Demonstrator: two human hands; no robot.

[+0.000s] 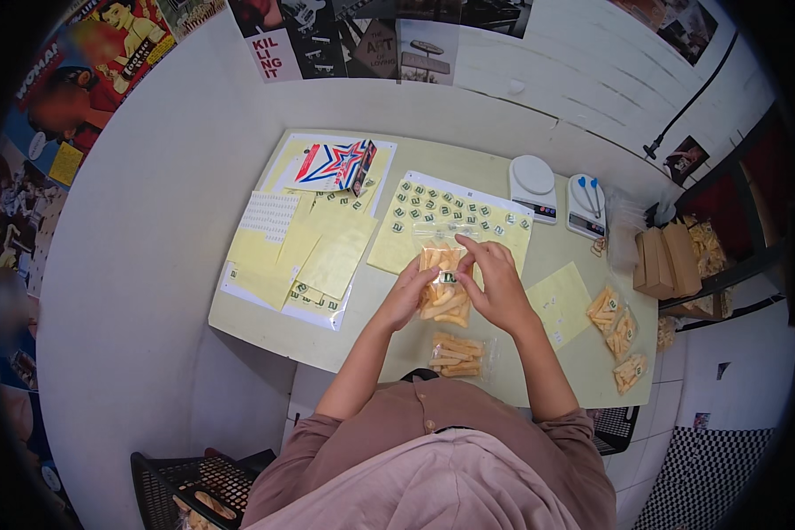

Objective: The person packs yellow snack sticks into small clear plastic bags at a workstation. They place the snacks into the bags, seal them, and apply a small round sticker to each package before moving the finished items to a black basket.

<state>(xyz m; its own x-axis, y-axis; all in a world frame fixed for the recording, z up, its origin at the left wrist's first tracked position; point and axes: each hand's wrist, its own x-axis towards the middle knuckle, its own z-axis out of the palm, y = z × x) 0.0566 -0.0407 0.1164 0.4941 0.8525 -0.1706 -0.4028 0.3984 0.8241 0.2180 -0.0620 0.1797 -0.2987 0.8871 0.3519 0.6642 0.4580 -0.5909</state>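
My left hand (403, 296) grips the left side of a clear zip pouch of stick-shaped snacks (445, 308), held upright over the table. A round sticker with a dark green mark (448, 277) lies on the pouch's front. My right hand (495, 278) is at the pouch's right side, its thumb and fingertips bent by the sticker and upper edge; whether they pinch anything is unclear. Just beyond is a sheet of round stickers (445, 205) on yellow backing. A second snack pouch (462, 356) lies near my body, with no sticker visible on it.
Yellow backing sheets (331, 248) and a star-printed box (334, 167) lie left. Two white scales (533, 182) stand at the back right, one bearing blue-tipped tongs. Several stickered pouches (615, 324) lie by the right edge, near brown cartons (666, 262). A black basket (165, 490) stands below left.
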